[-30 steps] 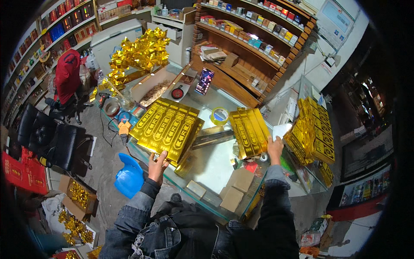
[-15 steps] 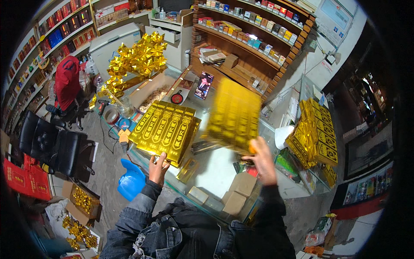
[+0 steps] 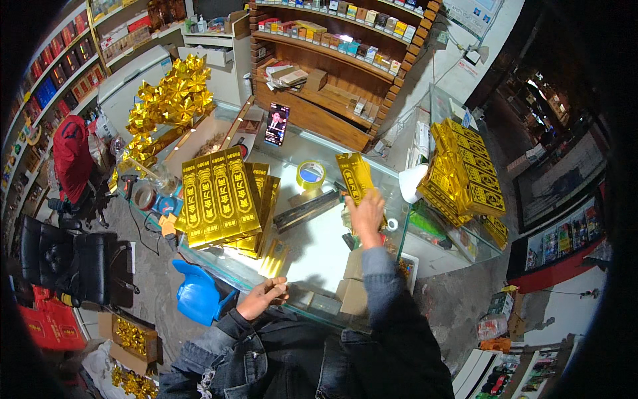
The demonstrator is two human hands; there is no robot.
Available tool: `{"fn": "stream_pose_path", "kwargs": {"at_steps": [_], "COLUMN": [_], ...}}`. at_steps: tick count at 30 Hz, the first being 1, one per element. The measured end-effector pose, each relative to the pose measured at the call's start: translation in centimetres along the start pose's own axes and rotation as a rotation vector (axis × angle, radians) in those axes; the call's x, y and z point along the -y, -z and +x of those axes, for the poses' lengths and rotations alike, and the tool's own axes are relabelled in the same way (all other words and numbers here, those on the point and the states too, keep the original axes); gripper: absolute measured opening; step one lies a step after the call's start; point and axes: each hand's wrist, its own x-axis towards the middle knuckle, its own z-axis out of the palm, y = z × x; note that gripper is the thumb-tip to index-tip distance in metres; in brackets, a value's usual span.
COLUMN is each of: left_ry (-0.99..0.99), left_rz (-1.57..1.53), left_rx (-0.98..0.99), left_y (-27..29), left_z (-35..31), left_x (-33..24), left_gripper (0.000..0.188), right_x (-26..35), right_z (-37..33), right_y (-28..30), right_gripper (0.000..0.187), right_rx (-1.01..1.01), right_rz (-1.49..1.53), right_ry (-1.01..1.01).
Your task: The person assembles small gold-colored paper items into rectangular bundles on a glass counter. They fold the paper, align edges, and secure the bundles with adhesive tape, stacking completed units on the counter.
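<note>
One flat gold foil pack with dark printing [image 3: 352, 174] lies on the right part of the glass tabletop [image 3: 319, 245], partly covered by the right hand [image 3: 367, 211]; its number of layers cannot be told. One stack of gold foil printed panels [image 3: 222, 199] lies on the left part; four printed columns show on its uppermost face, with further panels fanned out beneath on the right.

The hands are well apart. Right hand: back upward, forearm directed away from the body, fingers bent over the near end of the pack and touching it; firmness of grip cannot be told. Left hand [image 3: 264, 298]: at the near edge, thumb and fingertips close together; whether anything is held between them cannot be told.

Pack: long axis runs away from the person, far end angled left. Stack: columns run roughly the same way.

Between pack and stack: one yellow tape roll [image 3: 310, 174] and, nearer, one long black bar-shaped object [image 3: 306, 211]. Beyond: one upright lit phone [image 3: 276, 124].
</note>
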Motion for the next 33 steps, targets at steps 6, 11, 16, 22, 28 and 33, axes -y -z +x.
{"fn": "stream_pose_path", "kwargs": {"at_steps": [6,11,16,22,28,33], "left_ry": [-0.001,-0.038,-0.296,-1.408,-1.336,-1.233], "left_rz": [0.068,0.106,0.081,-0.18,-0.001,0.129], "left_rx": [0.083,0.095,0.064,0.383,0.613,0.191], "left_y": [-1.7,-4.6,-9.1,-16.7,-18.8,-17.8], "left_z": [1.5,2.9,0.2,-12.1,-15.3,-7.2], "left_x": [-0.7,-1.0,-6.7,-15.0,-17.1,-14.2], "left_gripper": [0.052,0.052,0.045,0.02,0.039,0.041], "right_x": [-4.7,-4.0,-4.5,-4.0,-3.4,-4.2], "right_z": [3.2,2.3,2.5,2.7,2.2,-3.6], "right_y": [-0.3,-0.7,-1.0,1.3,5.0,8.8], "right_gripper": [0.088,0.083,0.084,0.076,0.079,0.083], "right_rx": [0.367,0.315,0.323,0.357,0.275,0.517], "right_rz": [0.007,-0.102,-0.047,0.001,0.212,0.975], "right_ry": [-0.174,-0.06,-0.063,-0.048,-0.028,0.106]}}
